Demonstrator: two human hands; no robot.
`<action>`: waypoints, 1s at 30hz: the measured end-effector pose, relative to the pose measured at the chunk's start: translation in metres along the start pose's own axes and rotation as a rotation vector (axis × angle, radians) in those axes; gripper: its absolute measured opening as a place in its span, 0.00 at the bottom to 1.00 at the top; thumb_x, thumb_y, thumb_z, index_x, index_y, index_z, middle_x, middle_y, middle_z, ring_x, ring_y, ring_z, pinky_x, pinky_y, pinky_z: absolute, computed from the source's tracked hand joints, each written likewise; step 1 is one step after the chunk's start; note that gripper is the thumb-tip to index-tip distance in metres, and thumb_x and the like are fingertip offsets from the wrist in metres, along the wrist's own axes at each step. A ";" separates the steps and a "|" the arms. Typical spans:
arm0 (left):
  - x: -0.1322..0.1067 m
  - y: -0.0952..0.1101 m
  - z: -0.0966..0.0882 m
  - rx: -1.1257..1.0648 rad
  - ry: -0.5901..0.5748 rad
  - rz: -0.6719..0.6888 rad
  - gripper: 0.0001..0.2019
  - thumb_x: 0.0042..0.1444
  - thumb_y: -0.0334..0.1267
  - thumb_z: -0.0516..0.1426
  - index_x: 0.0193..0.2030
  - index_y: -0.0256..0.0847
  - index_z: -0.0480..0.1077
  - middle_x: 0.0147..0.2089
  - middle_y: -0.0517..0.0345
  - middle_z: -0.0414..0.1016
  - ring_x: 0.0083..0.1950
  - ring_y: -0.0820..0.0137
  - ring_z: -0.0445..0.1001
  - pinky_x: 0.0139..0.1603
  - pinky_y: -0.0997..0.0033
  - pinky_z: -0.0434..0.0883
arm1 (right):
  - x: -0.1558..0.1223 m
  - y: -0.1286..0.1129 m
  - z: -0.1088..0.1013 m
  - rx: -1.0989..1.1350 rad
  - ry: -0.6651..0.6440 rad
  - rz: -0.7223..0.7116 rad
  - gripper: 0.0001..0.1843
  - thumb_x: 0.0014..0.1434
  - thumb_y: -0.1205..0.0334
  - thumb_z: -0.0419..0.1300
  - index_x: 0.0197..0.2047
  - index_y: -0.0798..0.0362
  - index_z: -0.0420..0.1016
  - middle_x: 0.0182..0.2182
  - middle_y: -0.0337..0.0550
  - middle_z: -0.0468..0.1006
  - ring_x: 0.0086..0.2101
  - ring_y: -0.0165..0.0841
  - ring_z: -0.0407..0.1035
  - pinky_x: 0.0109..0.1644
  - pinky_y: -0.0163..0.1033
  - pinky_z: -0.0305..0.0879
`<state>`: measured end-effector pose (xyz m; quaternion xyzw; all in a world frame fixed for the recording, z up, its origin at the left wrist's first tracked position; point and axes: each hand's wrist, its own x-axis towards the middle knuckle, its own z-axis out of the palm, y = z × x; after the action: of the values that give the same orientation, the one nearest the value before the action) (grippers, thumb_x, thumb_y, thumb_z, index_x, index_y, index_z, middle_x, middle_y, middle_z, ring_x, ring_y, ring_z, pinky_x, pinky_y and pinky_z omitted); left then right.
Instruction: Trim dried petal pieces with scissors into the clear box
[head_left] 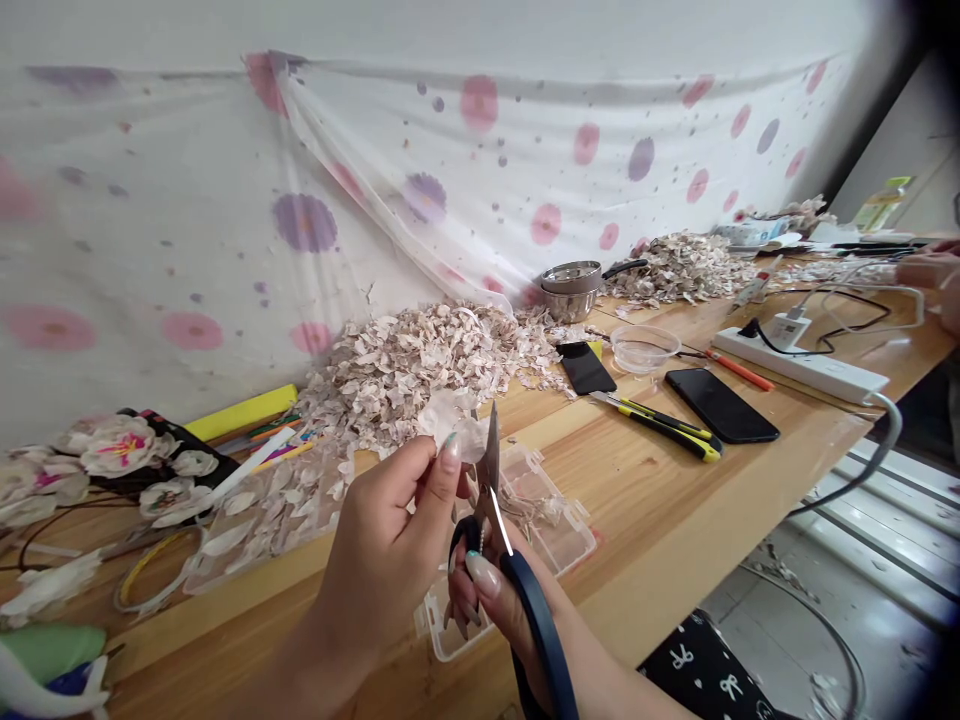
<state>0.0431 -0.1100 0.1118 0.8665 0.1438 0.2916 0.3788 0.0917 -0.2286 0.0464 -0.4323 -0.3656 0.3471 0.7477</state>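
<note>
Between the thumb and fingers of my left hand (397, 525) is a thin, translucent whitish petal-like piece (471, 440). My right hand (510, 590) grips a pair of scissors (491, 475) with dark blue handles, its fingers around the loops. The blades point upward and stand at the right edge of the piece, slightly parted; whether they touch it I cannot tell. Under my hands lies a clear plastic compartment box (566, 535), partly covered by them. Behind them rises a large heap of pale petal-like pieces (420, 365).
Right of my hands lie a yellow-black utility knife (675, 432), two dark phones (721, 405) (586, 368), a clear round dish (645, 348) and a white power strip (802, 362). Metal bowls (570, 290) stand behind. Fabric-like flowers (120, 447) lie left. Another person's hand (926, 268) shows far right.
</note>
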 end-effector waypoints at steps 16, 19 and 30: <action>0.001 0.000 0.001 -0.121 -0.025 -0.047 0.15 0.64 0.47 0.52 0.32 0.41 0.70 0.29 0.61 0.74 0.31 0.73 0.72 0.31 0.77 0.68 | -0.002 0.012 0.001 0.054 0.059 0.068 0.17 0.63 0.45 0.55 0.40 0.51 0.63 0.29 0.35 0.58 0.29 0.28 0.51 0.33 0.35 0.52; 0.002 0.002 0.000 -0.124 -0.015 -0.034 0.15 0.64 0.46 0.51 0.31 0.41 0.70 0.28 0.62 0.74 0.30 0.74 0.72 0.31 0.78 0.68 | -0.003 0.014 0.000 0.032 0.052 0.066 0.18 0.63 0.44 0.54 0.38 0.51 0.62 0.28 0.35 0.58 0.28 0.29 0.52 0.33 0.36 0.53; 0.002 0.001 0.001 -0.124 -0.005 -0.042 0.15 0.64 0.46 0.52 0.31 0.41 0.70 0.28 0.62 0.73 0.30 0.74 0.72 0.30 0.78 0.68 | -0.001 0.006 0.003 0.030 0.080 0.093 0.23 0.59 0.38 0.55 0.34 0.51 0.59 0.25 0.35 0.59 0.26 0.28 0.54 0.28 0.34 0.54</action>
<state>0.0450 -0.1102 0.1127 0.8389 0.1428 0.2899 0.4381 0.0874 -0.2255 0.0416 -0.4511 -0.3099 0.3693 0.7511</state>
